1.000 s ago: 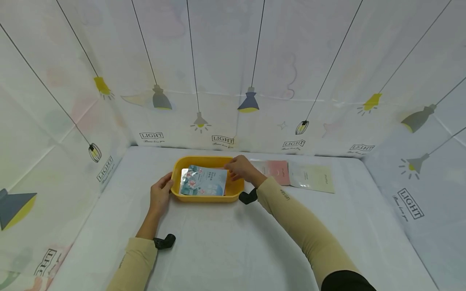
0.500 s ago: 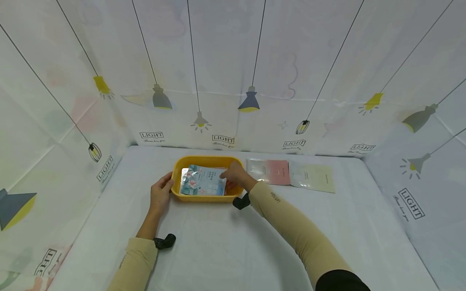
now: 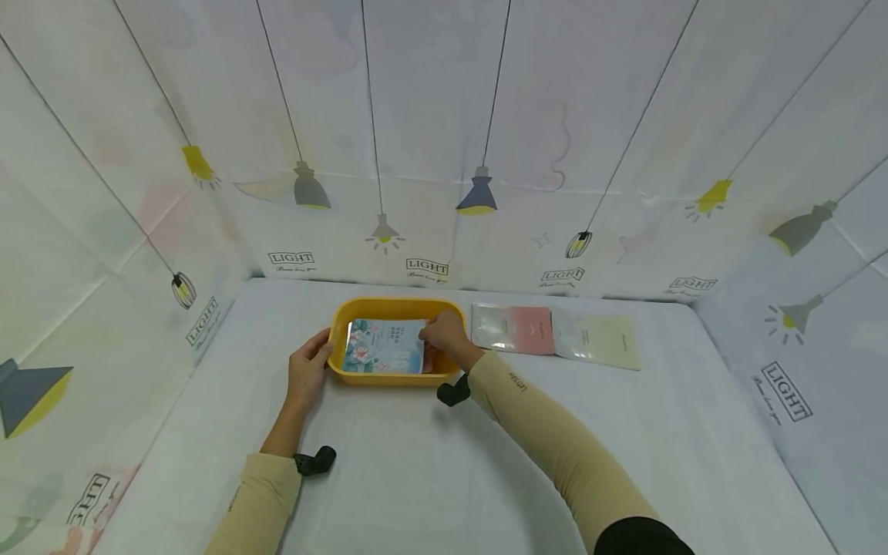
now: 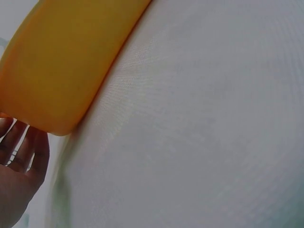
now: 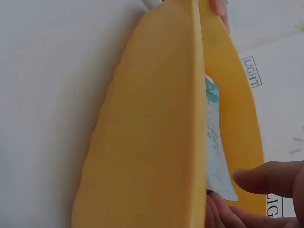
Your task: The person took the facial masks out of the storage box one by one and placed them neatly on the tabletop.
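A yellow plastic tray point(image 3: 395, 380) stands on the white-covered table. In it lies a light blue sheet mask packet point(image 3: 385, 347) with a floral print, above a reddish item point(image 3: 429, 361) that is mostly hidden. My left hand point(image 3: 307, 374) holds the tray's left end; in the left wrist view its fingers point(image 4: 40, 152) lie against the outer wall. Reaching over the tray's right end, my right hand point(image 3: 445, 335) pinches the packet's right edge. The right wrist view has the thumb point(image 5: 266, 178) above the packet and other fingers below its edge.
Right of the tray, a pink packet point(image 3: 530, 330) and a pale yellow-green packet point(image 3: 610, 341) lie flat side by side, each with a clear part. A lamp-printed cloth wall point(image 3: 430, 139) rises behind the table and along both sides.
My right hand has moved left and down into the tray, onto the blue packet's right edge. The packet has shifted slightly left and lies straighter. My left hand stays at the tray's end.
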Tool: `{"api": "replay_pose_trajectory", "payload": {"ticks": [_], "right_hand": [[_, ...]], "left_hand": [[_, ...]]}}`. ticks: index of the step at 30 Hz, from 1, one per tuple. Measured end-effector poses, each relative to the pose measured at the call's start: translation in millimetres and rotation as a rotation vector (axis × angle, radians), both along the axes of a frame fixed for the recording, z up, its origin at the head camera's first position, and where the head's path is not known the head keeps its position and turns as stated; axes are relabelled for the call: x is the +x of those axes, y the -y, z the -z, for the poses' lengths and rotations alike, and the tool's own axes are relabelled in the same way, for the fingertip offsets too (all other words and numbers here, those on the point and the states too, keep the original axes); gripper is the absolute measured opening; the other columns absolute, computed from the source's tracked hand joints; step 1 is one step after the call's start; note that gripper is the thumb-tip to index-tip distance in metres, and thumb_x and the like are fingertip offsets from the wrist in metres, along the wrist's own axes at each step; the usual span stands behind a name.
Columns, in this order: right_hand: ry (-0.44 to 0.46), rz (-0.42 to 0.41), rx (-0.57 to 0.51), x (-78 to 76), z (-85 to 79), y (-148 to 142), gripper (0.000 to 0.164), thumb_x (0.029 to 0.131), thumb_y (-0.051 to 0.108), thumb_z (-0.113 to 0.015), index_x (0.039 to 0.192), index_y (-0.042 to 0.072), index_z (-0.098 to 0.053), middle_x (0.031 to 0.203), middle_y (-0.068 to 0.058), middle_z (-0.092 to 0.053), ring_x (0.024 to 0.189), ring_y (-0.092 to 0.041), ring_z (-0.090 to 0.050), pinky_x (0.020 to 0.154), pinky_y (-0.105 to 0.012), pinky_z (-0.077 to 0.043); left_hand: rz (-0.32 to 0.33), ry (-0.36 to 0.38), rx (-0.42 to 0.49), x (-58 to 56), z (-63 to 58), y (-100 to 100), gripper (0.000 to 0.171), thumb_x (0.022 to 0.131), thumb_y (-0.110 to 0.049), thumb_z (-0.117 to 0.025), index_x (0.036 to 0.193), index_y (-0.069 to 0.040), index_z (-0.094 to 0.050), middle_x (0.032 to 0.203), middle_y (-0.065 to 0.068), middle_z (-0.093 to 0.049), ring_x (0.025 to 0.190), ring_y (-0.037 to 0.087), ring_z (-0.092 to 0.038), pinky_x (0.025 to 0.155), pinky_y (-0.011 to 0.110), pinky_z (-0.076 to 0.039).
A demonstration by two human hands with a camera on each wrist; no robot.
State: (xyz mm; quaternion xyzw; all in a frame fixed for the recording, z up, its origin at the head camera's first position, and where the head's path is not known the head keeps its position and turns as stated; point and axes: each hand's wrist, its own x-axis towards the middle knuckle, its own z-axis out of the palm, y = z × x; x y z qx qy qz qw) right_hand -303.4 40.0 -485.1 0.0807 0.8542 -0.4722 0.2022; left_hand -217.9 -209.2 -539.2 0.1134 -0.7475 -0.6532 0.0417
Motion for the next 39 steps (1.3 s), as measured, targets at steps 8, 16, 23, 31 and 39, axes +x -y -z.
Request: {"api": "replay_pose_trajectory", "payload": {"ticks": [8,16,23,31,39], "right_hand": [[-0.038,-0.026,0.016,3.9,5.5,8.6,0.030,0.086,0.011,-0.069,0.115,0.001,-0.067,0.108,-0.011,-0.067,0.086,-0.022,-0.062,0.080,-0.029,-0.055],[-0.012,-0.068,0.025,5.9,8.4,11.3,0.037,0.088,0.011,-0.066,0.125,0.007,-0.062,0.122,-0.010,-0.063,0.102,-0.025,-0.057,0.097,-0.036,-0.052],[-0.038,-0.062,0.012,8.0,11.0,10.3,0.036,0.084,0.004,-0.067,0.119,0.002,-0.063,0.113,-0.011,-0.067,0.088,-0.022,-0.062,0.088,-0.033,-0.056],[-0.023,-0.042,-0.060,15.7,9.5,16.5,0.043,0.085,0.002,-0.066,0.128,0.004,-0.061,0.112,-0.010,-0.068,0.087,-0.020,-0.066,0.085,-0.032,-0.059],[-0.033,-0.025,-0.144,18.9,11.9,14.1,0.043,0.087,0.002,-0.064,0.130,0.005,-0.060,0.116,-0.010,-0.067,0.090,-0.020,-0.066,0.084,-0.033,-0.059]], "left_hand": [[0.001,-0.007,0.001,0.5,-1.4,-0.8,0.043,0.103,-0.020,-0.047,0.144,-0.007,-0.046,0.146,0.012,-0.050,0.131,0.024,-0.050,0.085,0.003,-0.046],[-0.001,-0.010,-0.005,0.4,0.3,-1.1,0.043,0.103,-0.022,-0.048,0.144,-0.008,-0.046,0.146,0.011,-0.050,0.131,0.023,-0.050,0.090,0.008,-0.048],[0.005,-0.003,-0.019,0.1,1.4,-0.3,0.044,0.103,-0.024,-0.047,0.145,-0.009,-0.047,0.146,0.010,-0.050,0.130,0.023,-0.051,0.092,0.009,-0.048],[0.002,0.012,-0.019,-0.6,2.1,-0.7,0.044,0.103,-0.024,-0.047,0.145,-0.010,-0.046,0.147,0.009,-0.049,0.132,0.023,-0.050,0.096,0.013,-0.047],[0.000,0.011,-0.013,-1.0,1.5,-0.6,0.044,0.103,-0.024,-0.047,0.145,-0.010,-0.046,0.147,0.010,-0.050,0.131,0.023,-0.050,0.090,0.007,-0.047]]}}
